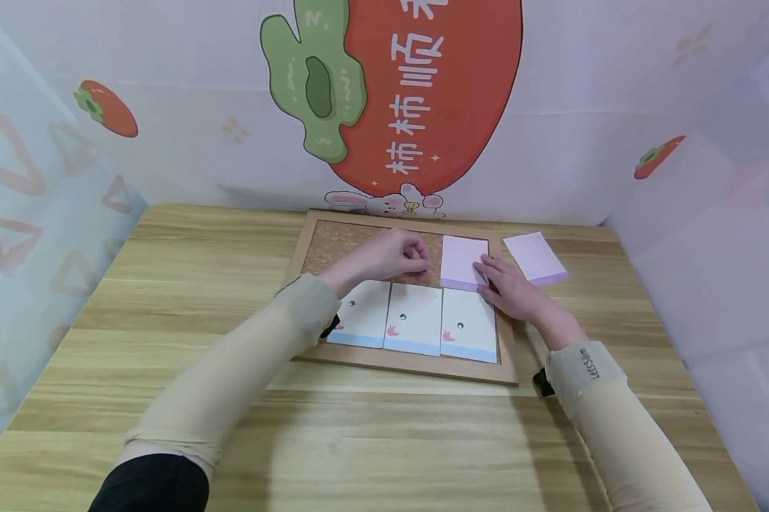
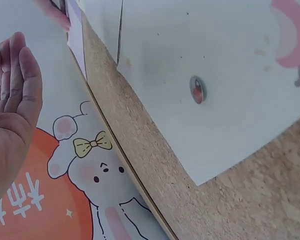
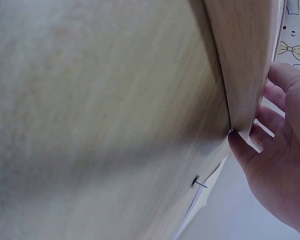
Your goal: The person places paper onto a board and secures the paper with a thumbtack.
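Note:
My left hand [image 1: 390, 256] hovers over the bare cork of a wood-framed board [image 1: 371, 365], its fingers bent toward the thumb. Whether anything small sits between the fingertips is hidden. On the board's upper right lies a lilac-edged pink sheet [image 1: 464, 260], and my right hand [image 1: 515, 291] touches its right side with fairly straight fingers, partly over the frame. In the right wrist view, one finger of that hand reaches the frame's outer edge. Below, white sheets [image 1: 412, 309] with blue edges stand in a row, each bearing a round-headed pin [image 2: 198, 90].
Another lilac-edged pink sheet [image 1: 536, 256] lies on the wooden table [image 1: 390, 441] to the board's right. Close to it, a loose pushpin [image 3: 197, 182] shows in the right wrist view. A printed backdrop [image 1: 570, 107] rises behind the table.

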### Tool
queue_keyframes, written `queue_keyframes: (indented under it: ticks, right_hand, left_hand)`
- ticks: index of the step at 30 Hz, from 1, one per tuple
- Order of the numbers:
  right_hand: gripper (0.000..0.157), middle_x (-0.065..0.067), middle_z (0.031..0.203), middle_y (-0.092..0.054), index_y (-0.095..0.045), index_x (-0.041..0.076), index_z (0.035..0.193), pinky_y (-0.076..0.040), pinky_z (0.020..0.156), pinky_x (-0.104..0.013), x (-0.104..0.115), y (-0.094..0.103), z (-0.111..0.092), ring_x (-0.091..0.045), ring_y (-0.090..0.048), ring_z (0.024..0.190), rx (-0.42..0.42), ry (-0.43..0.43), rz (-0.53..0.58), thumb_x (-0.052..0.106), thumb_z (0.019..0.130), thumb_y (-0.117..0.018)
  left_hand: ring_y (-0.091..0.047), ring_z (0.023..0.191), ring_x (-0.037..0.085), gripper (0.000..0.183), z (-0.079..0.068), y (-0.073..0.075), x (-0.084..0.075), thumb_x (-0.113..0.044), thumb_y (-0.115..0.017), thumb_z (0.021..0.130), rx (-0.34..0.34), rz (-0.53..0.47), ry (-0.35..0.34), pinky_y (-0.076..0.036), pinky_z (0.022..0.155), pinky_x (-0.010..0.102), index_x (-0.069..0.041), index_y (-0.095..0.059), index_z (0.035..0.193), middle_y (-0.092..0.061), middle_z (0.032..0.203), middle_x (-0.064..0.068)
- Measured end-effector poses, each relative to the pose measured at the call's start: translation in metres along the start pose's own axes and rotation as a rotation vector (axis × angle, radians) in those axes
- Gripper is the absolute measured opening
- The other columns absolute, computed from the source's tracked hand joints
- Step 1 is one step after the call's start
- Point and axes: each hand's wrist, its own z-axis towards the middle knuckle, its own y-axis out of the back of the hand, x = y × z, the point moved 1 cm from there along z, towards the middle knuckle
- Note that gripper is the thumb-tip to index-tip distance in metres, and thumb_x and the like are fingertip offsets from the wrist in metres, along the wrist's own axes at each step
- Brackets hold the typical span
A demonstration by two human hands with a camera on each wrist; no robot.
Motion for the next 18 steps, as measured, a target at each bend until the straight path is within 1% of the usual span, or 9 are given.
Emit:
queue_keyframes:
  ticks: [6, 9, 13, 15, 18]
  right_hand:
    - [0.056, -0.027, 0.162, -0.025, -0.037, -0.001, 0.152, -0.018, 0.122, -0.061, 0.001, 0.001, -0.001, -0.048, -0.017, 0.151, -0.006, 0.012, 0.003, 0.017, 0.102, -0.056]
    - [0.056, -0.027, 0.162, -0.025, -0.037, -0.001, 0.152, -0.018, 0.122, -0.062, 0.001, 0.001, -0.002, -0.048, -0.017, 0.151, -0.01, 0.015, 0.001, 0.016, 0.102, -0.056]
    - [0.056, -0.027, 0.162, -0.025, -0.037, -0.001, 0.152, -0.018, 0.122, -0.062, 0.0, 0.0, -0.002, -0.047, -0.017, 0.151, -0.013, 0.018, 0.001, 0.016, 0.102, -0.056]
    - [0.056, -0.026, 0.162, -0.025, -0.037, -0.001, 0.152, -0.017, 0.122, -0.061, 0.0, 0.0, -0.002, -0.047, -0.017, 0.152, -0.011, 0.015, 0.001, 0.016, 0.102, -0.056]
    - [0.056, -0.026, 0.162, -0.024, -0.037, 0.0, 0.152, -0.017, 0.122, -0.061, -0.001, 0.0, -0.002, -0.046, -0.016, 0.152, -0.011, 0.01, 0.004, 0.018, 0.102, -0.056]
  left_hand:
    - [-0.066, 0.082, 0.015, 0.011, 0.011, -0.007, 0.003, -0.024, -0.065, 0.098, 0.041, -0.001, -0.004, -0.053, 0.079, 0.027, -0.013, -0.067, 0.101, -0.071, 0.09, 0.002]
    - [-0.065, 0.081, 0.017, 0.01, 0.015, -0.011, 0.003, -0.022, -0.065, 0.098, 0.044, 0.01, -0.029, -0.052, 0.078, 0.026, -0.013, -0.065, 0.101, -0.07, 0.09, 0.003]
    - [-0.064, 0.083, 0.018, 0.01, 0.02, -0.013, 0.003, -0.02, -0.067, 0.096, 0.041, 0.02, -0.064, -0.052, 0.082, 0.027, -0.015, -0.062, 0.103, -0.069, 0.09, 0.002]
    - [-0.065, 0.084, 0.018, 0.013, 0.022, -0.014, 0.004, -0.02, -0.068, 0.095, 0.042, 0.016, -0.071, -0.052, 0.086, 0.028, -0.016, -0.062, 0.106, -0.069, 0.09, 0.002]
    - [-0.066, 0.085, 0.017, 0.023, 0.025, -0.014, 0.006, -0.022, -0.07, 0.094, 0.048, 0.005, -0.064, -0.052, 0.092, 0.031, -0.015, -0.063, 0.115, -0.071, 0.09, 0.001]
